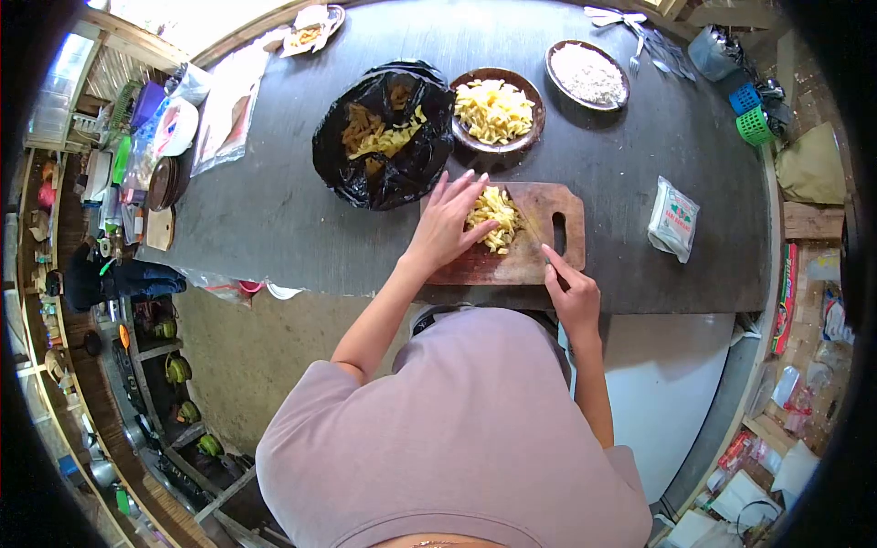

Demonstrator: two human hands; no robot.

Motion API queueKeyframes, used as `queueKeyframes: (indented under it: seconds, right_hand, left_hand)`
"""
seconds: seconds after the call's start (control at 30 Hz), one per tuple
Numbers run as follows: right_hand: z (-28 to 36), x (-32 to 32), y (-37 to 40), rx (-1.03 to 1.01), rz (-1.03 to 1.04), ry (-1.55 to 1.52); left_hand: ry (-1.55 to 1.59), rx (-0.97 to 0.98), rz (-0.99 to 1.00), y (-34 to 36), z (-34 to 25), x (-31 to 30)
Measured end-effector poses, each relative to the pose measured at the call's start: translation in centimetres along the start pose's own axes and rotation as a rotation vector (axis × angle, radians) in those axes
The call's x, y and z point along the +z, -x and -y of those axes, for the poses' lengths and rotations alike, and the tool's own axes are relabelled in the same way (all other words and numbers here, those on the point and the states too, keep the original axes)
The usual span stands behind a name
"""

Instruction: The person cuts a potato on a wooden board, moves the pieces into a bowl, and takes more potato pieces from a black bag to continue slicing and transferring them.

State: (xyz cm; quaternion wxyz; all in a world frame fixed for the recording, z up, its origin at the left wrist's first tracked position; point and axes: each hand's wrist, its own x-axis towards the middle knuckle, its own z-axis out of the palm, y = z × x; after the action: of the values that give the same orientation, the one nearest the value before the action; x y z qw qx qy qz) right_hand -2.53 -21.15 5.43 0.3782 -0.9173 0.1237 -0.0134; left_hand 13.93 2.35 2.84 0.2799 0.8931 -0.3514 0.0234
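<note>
On a wooden cutting board [571, 205] at the table's near edge lies a heap of chopped pale-yellow pieces [498, 239]. My left hand [449, 219] rests against the heap's left side, its fingers stretched out and spread. A knife [530, 222] is gripped by its handle in my right hand [574, 290], the blade angled up-left along the heap's right edge. Behind the board stand a brown bowl [539, 126] filled with similar cut yellow pieces [494, 110] and a bowl-shaped container lined with a black plastic bag [333, 146], holding peelings and yellow bits.
A plate of white grated or grainy food [587, 73] stands at the back right, near forks and spoons [639, 41]. A white printed packet [673, 219] lies at the right. A small plate of food [311, 32] sits far left. Shelves with kitchenware [119, 365] line the left.
</note>
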Motion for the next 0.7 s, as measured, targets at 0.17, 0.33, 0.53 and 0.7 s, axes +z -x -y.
queueKeyframes:
  seconds: [0.17, 0.33, 0.53, 0.7]
  right_hand:
    - [-0.5, 0.3, 0.4, -0.039, -0.028, -0.017]
    - [-1.1, 0.7, 0.5, -0.071, -0.116, -0.076]
    - [-1.6, -0.1, -0.9, 0.029, -0.166, -0.141]
    - [-1.8, -0.9, -3.1, -0.061, -0.227, -0.109]
  left_hand:
    - [0.098, 0.025, 0.041, 0.6, -0.5, -0.1]
    - [0.141, -0.029, -0.063, 2.2, 0.4, 0.1]
    - [0.142, -0.127, -0.120, 3.5, 0.4, -0.7]
    - [0.101, -0.109, -0.086, 1.8, -0.5, 0.1]
